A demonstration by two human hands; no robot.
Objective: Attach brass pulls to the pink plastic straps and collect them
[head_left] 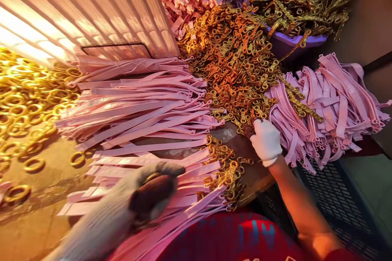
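Note:
My left hand (157, 195), in a grey knit glove with a dark brown palm, hovers over a row of pink straps (192, 202). Its fingers look curled, and a small gold curve shows by the thumb; blur hides what it holds. In a white glove, my right hand (266, 140) has its fingers bent together at the near edge of a heap of small gold connectors (235, 61). Whatever is between its fingertips is hidden. Gold links (228, 171) lie at the right ends of the nearer straps.
More pink straps (141, 110) lie behind, and another pile of straps (333, 106) sits right. Gold rings (33, 108) spread on the left beside a slatted pale panel (92, 8). A purple basin (295, 43) holds twisted gold pieces. Dark plastic crates (339, 195) stand lower right.

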